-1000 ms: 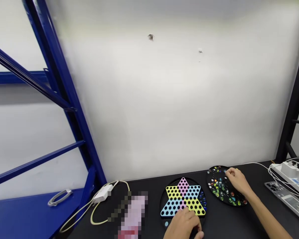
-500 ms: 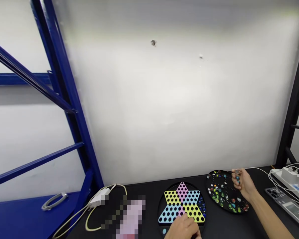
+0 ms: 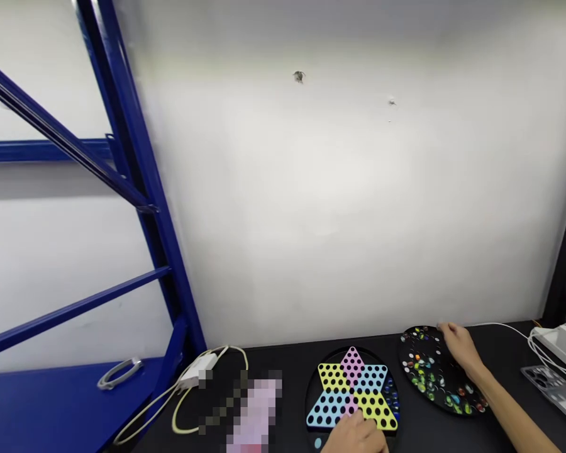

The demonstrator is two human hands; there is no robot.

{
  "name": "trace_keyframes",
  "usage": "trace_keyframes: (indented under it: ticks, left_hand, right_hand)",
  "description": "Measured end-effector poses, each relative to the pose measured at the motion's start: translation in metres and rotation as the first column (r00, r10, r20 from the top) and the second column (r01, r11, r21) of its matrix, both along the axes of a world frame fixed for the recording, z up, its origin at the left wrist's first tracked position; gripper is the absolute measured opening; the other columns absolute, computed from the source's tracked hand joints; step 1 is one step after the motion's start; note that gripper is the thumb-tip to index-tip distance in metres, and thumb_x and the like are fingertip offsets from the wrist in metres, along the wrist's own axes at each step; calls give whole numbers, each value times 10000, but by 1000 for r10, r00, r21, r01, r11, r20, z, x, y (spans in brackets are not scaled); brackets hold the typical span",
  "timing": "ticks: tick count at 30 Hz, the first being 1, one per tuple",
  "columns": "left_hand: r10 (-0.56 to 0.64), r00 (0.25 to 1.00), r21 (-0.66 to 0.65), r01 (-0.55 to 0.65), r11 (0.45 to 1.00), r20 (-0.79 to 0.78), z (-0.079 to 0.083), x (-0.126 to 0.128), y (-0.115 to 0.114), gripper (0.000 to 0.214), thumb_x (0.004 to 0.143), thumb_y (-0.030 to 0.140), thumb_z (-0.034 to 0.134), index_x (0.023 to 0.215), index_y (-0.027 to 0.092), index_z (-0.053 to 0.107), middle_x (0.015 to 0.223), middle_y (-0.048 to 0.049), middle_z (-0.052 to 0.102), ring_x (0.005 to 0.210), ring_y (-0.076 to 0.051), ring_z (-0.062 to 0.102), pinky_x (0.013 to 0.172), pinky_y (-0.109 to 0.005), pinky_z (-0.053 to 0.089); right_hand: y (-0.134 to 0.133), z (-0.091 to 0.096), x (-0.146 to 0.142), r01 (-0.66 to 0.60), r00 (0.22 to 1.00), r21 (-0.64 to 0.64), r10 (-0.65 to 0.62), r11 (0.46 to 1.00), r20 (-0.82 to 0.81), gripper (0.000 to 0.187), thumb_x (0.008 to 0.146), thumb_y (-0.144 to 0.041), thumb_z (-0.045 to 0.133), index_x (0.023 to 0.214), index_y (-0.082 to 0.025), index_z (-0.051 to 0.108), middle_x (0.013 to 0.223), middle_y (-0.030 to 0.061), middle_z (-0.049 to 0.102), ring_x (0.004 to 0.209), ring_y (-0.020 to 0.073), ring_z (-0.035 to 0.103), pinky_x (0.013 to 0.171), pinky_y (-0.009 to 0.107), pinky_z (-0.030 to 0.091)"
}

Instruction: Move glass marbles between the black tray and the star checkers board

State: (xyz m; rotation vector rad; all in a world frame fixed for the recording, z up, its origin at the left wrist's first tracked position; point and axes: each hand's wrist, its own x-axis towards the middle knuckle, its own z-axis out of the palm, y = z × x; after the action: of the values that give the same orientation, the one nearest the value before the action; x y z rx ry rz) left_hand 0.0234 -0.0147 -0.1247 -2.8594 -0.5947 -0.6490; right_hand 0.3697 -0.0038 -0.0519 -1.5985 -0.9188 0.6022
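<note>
A Chinese checkers board (image 3: 331, 412) with a star in pink, yellow and light blue lies near the bottom centre. My left hand (image 3: 357, 435) rests over its near part, fingers curled; whatever they hold is hidden. To the right is a round black tray (image 3: 446, 371) with many loose glass marbles (image 3: 423, 380), mostly green, red and clear. Above the tray's far right edge, my right hand (image 3: 460, 347) is closed with its back towards me. A bit of something pale shows at its fingertips; the marbles seen in it earlier are now hidden.
Dark blue marbles (image 3: 391, 396) fill the board's right rim. Left of the board lie a blurred pink item (image 3: 255, 415) and a white adapter (image 3: 198, 370) with cables. A power strip (image 3: 559, 346) and a grey flat case (image 3: 554, 393) are at right. A blue rack post (image 3: 155, 189) rises at left.
My right hand has turned from palm-side showing, with teal marbles in its fingers, to palm down over the tray. The view has shifted slightly. My left hand stays over the board.
</note>
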Motion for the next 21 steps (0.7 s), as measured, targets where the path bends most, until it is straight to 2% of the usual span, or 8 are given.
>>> trace_keyframes:
  ticks: [2,5,8,10,12,16,19,21]
  left_hand:
    - [30,999,-35,-30,999,-12,1,3,-3,344,955,394,612,653,231,588,551,43,477,561,-135,393,511,-284,232]
    - [57,996,-114,-64,991,-69,6,4,-6,307,952,348,609,670,226,596,592,40,509,604,-134,416,547,-275,258]
    - [77,988,-189,-102,977,-135,11,2,-7,288,958,337,601,694,224,598,630,38,533,639,-136,439,572,-268,272]
    - [91,984,-204,-121,971,-152,12,1,-7,295,961,332,592,687,223,593,626,34,531,644,-140,448,571,-271,267]
    - [94,984,-212,-125,969,-154,12,0,-7,281,949,325,608,688,222,593,638,34,549,651,-141,459,574,-275,265]
    - [80,989,-220,-107,970,-127,17,-3,-10,224,942,320,609,739,226,603,698,33,591,687,-146,481,598,-282,277]
    - [54,992,-270,-83,959,-115,29,-6,-15,200,960,305,568,777,232,602,718,36,598,700,-147,489,626,-280,299]
    - [34,994,-317,-67,946,-107,39,-8,-18,149,947,285,578,807,238,599,769,42,622,717,-145,497,663,-275,322]
  right_hand:
    - [-4,7,-3,-4,970,111,31,994,-241,371,817,-587,437,854,-234,544,566,-57,448,387,99,282,418,257,276]
    - [-10,12,-7,-47,957,94,72,994,-280,375,813,-586,413,828,-229,525,577,-59,448,379,80,217,388,249,208]
    - [-17,10,-14,-175,983,-51,178,983,46,369,826,-562,489,685,-223,524,512,-66,367,427,101,301,435,252,233]
    - [-22,9,-20,-230,894,-179,280,957,350,330,853,-516,511,717,-222,575,551,-36,454,526,142,439,514,262,307]
    - [-28,10,-28,-218,767,-313,360,924,531,253,882,-455,498,802,-241,605,669,-1,576,668,190,550,597,281,352]
    - [-35,16,-42,-181,648,-483,473,857,596,180,904,-352,474,819,-250,596,801,45,648,779,243,606,663,317,360]
    - [-36,21,-49,-214,709,-445,452,870,542,125,811,-307,607,714,-239,570,687,22,593,651,214,556,629,310,344]
    - [-37,28,-49,-232,766,-374,406,898,498,207,767,-324,665,638,-227,535,620,-5,534,585,174,501,588,286,336]
